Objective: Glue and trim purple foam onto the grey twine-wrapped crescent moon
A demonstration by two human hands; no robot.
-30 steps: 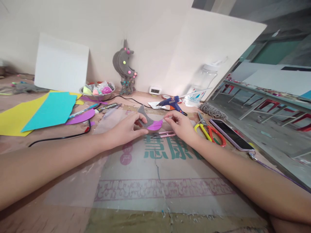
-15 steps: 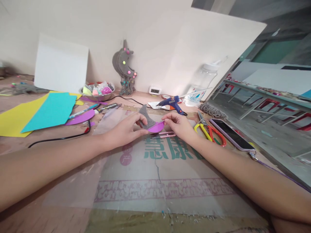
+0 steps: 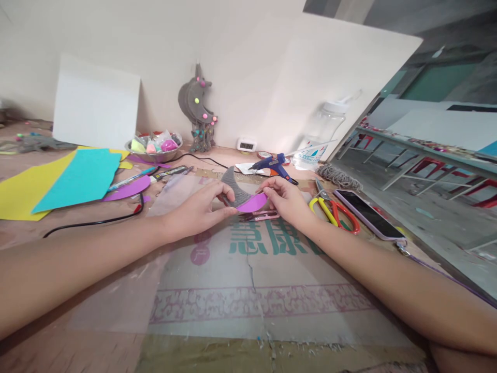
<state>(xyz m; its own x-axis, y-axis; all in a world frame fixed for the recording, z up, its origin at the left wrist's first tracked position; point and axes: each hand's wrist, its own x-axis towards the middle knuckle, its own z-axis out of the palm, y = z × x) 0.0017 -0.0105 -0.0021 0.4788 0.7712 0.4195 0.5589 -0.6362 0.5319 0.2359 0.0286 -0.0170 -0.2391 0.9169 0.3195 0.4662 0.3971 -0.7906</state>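
"What do we see around the work?"

"Behind is a pale wall (image 3: 248, 57), and in front of it a table (image 3: 97, 342) with a printed sheet (image 3: 202, 275) spread on it. A decorated crescent (image 3: 190, 97), grey with small coloured balls, is upright against the wall."

"And the piece in hand?"

"It is a small crescent (image 3: 235, 185), which we find between the two hands, near the pink snips (image 3: 264, 215). The left hand (image 3: 198, 208) has its thumb and fingers closed on the left side of it. The right hand (image 3: 289, 205) has thumb and forefinger pressed together at the purple tip; we cannot tell whether a yarn end is also between them."

"How much is done, in our judgement?"

"The upper end and the middle carry grey yarn in close rows, so we would say that more than half is covered. The right end is bare purple, and this part seems to be left. We see no balls on it."

"And the rest?"

"The glue gun (image 3: 275, 165), the scissors (image 3: 334, 210) and the yarn bundle (image 3: 338, 176) lie apart; no hand touches them."
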